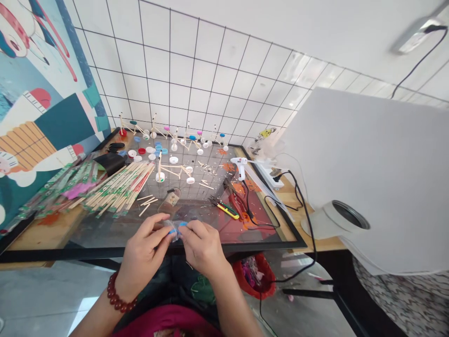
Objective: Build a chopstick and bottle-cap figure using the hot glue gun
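My left hand (140, 250) and my right hand (203, 245) meet above the table's front edge. Between their fingertips is a small clear plastic bag (176, 228) with blue pieces in or against it. Both hands pinch it, the left at one side, the right at the other beside a blue piece. What the blue pieces are is mostly hidden by the fingers. Just beyond lie short cut sticks (147, 203) and a clear object with a brownish label (170, 200). Farther back stands a small bicycle-like model (171, 171) of sticks with white bottle-cap wheels.
Wrapped chopsticks (117, 189) cover the table's left side. Similar stick models and loose bottle caps (150, 150) sit toward the back. To the right are yellow-handled cutters (228, 210), red-handled pliers (237, 201), a corded white glue gun (240, 167) and a power strip (269, 175).
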`<state>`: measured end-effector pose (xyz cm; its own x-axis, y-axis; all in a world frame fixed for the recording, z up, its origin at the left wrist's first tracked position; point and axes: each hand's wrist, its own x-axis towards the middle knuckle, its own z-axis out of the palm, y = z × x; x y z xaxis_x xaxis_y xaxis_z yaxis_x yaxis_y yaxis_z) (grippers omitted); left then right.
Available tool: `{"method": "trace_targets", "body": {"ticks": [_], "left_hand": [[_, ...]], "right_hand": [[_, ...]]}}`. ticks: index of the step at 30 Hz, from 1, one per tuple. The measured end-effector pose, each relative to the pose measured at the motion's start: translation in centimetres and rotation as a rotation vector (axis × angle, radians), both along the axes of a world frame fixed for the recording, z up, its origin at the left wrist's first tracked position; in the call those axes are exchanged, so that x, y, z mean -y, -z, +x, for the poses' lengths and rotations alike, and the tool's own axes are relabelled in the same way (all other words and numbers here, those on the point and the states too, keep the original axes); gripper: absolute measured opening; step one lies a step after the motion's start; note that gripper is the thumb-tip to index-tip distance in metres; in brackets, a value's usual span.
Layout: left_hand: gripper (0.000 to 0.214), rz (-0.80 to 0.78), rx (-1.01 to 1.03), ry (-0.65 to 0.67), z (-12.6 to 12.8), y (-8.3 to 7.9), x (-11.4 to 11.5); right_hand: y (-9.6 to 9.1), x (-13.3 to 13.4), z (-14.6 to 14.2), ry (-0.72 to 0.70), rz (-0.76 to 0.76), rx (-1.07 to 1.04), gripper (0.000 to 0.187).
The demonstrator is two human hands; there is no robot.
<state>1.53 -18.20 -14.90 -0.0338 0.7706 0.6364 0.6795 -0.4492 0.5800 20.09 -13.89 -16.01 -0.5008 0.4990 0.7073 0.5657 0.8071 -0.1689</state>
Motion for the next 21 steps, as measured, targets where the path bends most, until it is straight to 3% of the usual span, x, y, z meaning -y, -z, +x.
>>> {"method": "trace_targets", "body": {"ticks": [3,8,11,13,15,18,21], "left_hand": [[0.02,0.114,-0.157,-0.05,0.3,0.1,0.1],[0.019,-0.011,-0.246,-0.004,0.2,-0.5,0.0],[0.018,-0.074,0.106,-0.082,-0.7,-0.9,-0.3],[0.022,-0.214,0.512,-0.112,-1.2,-1.1,-0.6],[0.034,-0.408,0.821,-0.035,-1.4,-1.1,-0.9],[0.044,-0.555,0.961,0.089,-1.0,-0.9,-1.2],[0.051,-0.588,1.035,0.07,-0.1,-0.7,-1.2]], "right_hand": [[-0.2,0.0,0.1,0.002,-0.045,0.015,0.019],[0.2,0.0,-0.1,-0.014,-0.077,0.065,0.018],[0.8,-0.6,0.0,0.063,-0.1,0.048,0.019],[1.2,-1.3,0.1,0.13,-0.133,0.022,0.02],[1.4,-1.9,0.2,0.161,-0.202,0.004,0.024],[1.4,-2.6,0.3,0.101,-0.359,-0.045,0.039],[0.9,-2.2,0.1,-0.065,-0.529,-0.284,0.055]]}}
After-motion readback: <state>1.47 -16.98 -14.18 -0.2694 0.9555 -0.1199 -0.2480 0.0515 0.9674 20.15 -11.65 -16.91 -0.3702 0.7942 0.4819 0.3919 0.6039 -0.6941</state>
